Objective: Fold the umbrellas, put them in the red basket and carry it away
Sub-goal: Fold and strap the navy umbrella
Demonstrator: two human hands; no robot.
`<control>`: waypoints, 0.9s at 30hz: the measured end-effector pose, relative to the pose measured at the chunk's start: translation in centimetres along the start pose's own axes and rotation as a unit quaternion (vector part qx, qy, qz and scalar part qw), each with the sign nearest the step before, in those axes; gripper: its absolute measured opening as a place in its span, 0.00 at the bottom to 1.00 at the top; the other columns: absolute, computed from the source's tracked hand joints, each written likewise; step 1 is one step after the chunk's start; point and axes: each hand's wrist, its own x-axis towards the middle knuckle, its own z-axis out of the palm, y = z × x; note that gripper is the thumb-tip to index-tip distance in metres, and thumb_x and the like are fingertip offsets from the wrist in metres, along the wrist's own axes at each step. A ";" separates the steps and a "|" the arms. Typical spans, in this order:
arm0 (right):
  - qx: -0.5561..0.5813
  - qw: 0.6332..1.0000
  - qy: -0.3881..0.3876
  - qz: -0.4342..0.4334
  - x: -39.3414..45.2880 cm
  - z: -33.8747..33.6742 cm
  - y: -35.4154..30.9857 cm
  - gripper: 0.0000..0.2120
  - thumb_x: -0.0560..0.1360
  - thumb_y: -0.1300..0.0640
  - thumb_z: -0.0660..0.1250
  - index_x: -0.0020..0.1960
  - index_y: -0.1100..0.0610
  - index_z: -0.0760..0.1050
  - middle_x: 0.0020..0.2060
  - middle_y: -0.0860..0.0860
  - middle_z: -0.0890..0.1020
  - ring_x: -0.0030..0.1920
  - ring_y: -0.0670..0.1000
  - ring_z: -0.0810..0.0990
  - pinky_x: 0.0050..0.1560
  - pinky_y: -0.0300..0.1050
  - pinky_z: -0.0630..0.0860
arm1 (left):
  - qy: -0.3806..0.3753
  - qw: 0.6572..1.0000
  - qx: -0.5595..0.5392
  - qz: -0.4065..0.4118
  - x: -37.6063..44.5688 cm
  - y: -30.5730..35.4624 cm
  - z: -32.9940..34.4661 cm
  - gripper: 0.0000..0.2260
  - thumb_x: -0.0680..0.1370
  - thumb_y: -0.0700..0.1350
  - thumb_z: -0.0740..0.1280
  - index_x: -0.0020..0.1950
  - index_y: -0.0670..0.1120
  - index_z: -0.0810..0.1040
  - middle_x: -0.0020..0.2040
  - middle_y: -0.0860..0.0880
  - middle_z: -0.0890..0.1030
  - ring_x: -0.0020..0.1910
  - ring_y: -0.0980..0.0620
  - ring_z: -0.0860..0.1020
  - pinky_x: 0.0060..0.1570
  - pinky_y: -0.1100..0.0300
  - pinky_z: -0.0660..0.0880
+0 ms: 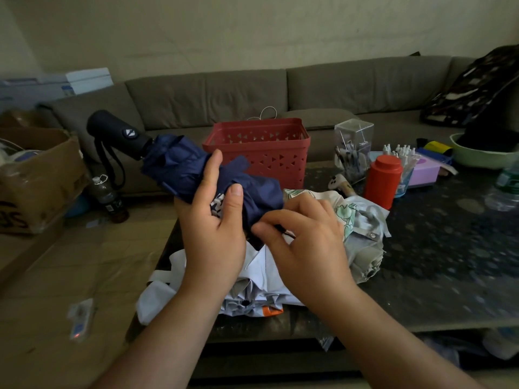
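My left hand grips a navy blue umbrella around its bunched canopy, holding it above the table with its black handle pointing up and left. My right hand pinches the umbrella's dark strap at the canopy's lower end. Under my hands lies a white umbrella, crumpled on the table's near edge. A grey umbrella with a green floral print lies to the right of it. The red basket stands behind, open and upright, with nothing visible inside.
The dark speckled table carries a red bottle, a clear pen box, a purple box and a green bowl. A brown sofa runs behind. A cardboard box and bottle sit on the floor left.
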 end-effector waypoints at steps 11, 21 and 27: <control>-0.102 0.995 0.011 -0.020 0.2 -0.2 0.2 0.16 0.66 0.35 0.76 0.43 0.47 0.85 0.43 0.45 0.77 0.50 0.56 0.75 0.45 0.52 0.66 | 0.000 1.000 -0.005 0.008 -0.3 0.1 0.3 0.22 0.85 0.52 0.66 0.71 0.76 0.66 0.79 0.52 0.70 0.78 0.60 0.68 0.77 0.49 0.70; 0.096 0.972 -0.128 0.175 1.7 -0.9 1.0 0.08 0.72 0.41 0.68 0.35 0.31 0.76 0.44 0.41 0.80 0.54 0.57 0.79 0.58 0.61 0.76 | -0.046 0.999 0.004 0.013 -0.1 -0.7 0.0 0.22 0.84 0.53 0.67 0.75 0.73 0.67 0.80 0.50 0.68 0.79 0.61 0.65 0.78 0.48 0.67; 0.038 0.968 -0.180 0.173 1.9 -1.7 1.2 0.10 0.82 0.47 0.65 0.42 0.38 0.77 0.48 0.41 0.73 0.59 0.54 0.69 0.64 0.62 0.70 | -0.057 0.998 0.009 -0.002 -0.2 -0.8 0.3 0.22 0.85 0.52 0.68 0.76 0.70 0.69 0.81 0.49 0.66 0.80 0.58 0.65 0.79 0.50 0.66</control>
